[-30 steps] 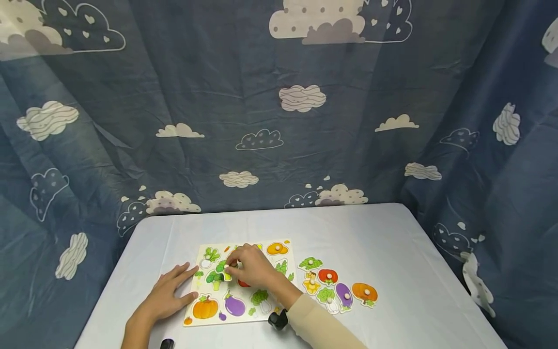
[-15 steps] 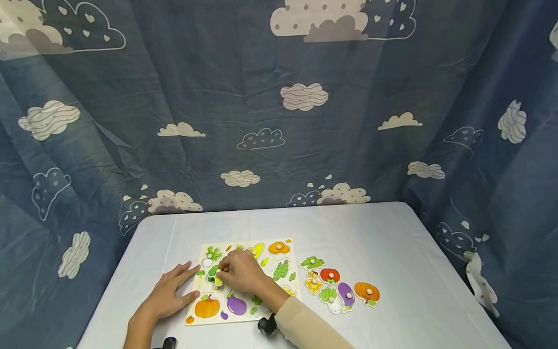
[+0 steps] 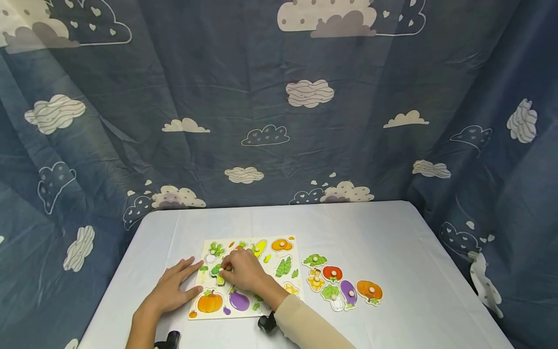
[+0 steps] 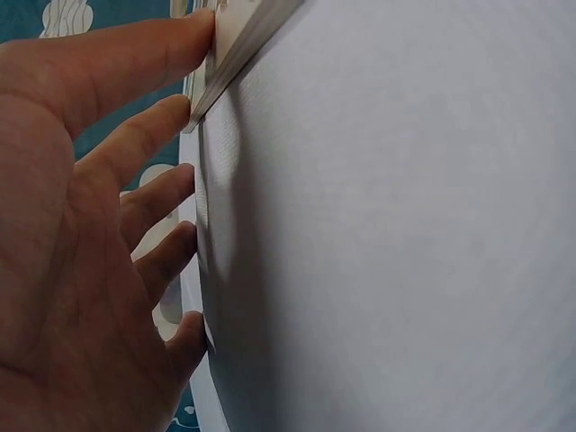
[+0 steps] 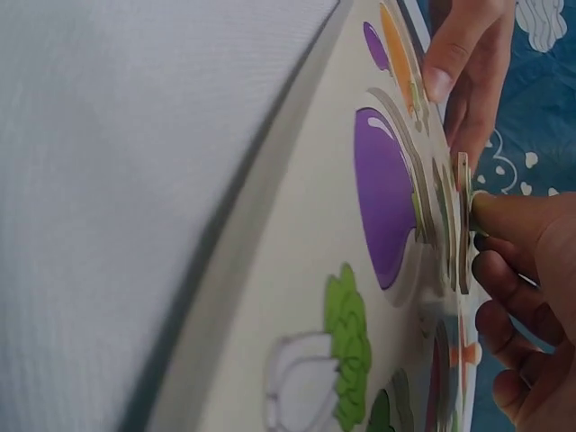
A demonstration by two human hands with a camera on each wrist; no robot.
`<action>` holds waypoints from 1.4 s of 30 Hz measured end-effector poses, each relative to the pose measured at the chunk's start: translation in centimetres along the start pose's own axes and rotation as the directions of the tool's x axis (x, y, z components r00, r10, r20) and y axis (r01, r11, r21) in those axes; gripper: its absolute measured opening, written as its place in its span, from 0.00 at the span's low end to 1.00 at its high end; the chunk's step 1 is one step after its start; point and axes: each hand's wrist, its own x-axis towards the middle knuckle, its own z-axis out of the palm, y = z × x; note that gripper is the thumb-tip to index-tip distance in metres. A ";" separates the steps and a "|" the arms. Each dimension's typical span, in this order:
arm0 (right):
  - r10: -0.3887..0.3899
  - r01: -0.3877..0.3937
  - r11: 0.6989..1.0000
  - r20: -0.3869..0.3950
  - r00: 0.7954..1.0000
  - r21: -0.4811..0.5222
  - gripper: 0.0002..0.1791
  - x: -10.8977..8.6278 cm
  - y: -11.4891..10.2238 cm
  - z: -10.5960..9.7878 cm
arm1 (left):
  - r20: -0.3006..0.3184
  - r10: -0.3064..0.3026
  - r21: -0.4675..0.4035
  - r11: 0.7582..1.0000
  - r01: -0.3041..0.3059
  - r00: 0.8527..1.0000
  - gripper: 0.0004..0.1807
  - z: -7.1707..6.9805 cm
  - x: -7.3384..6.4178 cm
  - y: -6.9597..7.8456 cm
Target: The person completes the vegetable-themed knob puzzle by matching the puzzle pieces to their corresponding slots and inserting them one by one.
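My right hand [image 3: 245, 269] pinches a broccoli puzzle piece [image 3: 220, 280] between thumb and fingers. It overlaps the printed broccoli on the left of the vegetable puzzle board [image 3: 244, 314]. Seen edge-on in the right wrist view, the broccoli piece [image 5: 463, 234] stands close over the board's face. My left hand [image 3: 172, 286] lies spread at the board's left edge, its thumb and a fingertip touching it. In the left wrist view, the left hand's [image 4: 90, 207] fingers are extended, with the board's edge [image 4: 236, 63] at the thumb.
Right of the board lie loose knobbed pieces: green peas [image 3: 315, 261], a tomato [image 3: 333, 274], a yellow piece [image 3: 316, 280], a leafy green-and-white vegetable [image 3: 330, 292], an eggplant [image 3: 348, 293] and a pumpkin [image 3: 369, 290]. A cloud-print curtain [image 3: 261, 160] hangs behind the white table [image 3: 418, 291].
My right hand has moved a little left and toward me, bringing the broccoli piece over the printed broccoli. My left hand keeps its place at the board's edge. The head view has shifted slightly.
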 end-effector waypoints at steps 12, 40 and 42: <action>0.011 -0.009 0.999 0.038 0.999 -0.046 0.07 0.2 -0.1 0.6 | 0.005 -0.002 -0.001 1.000 0.002 1.000 0.40 0.2 0.2 -0.2; 0.013 -0.013 0.999 -0.013 1.000 0.038 0.09 -0.4 1.4 -1.1 | 0.017 -0.004 -0.010 1.000 0.004 1.000 0.40 -0.3 0.1 0.3; 0.027 -0.025 0.999 -0.023 0.999 0.046 0.08 -0.6 2.1 -1.8 | 0.016 -0.003 -0.007 1.000 0.003 1.000 0.40 -0.2 0.2 0.1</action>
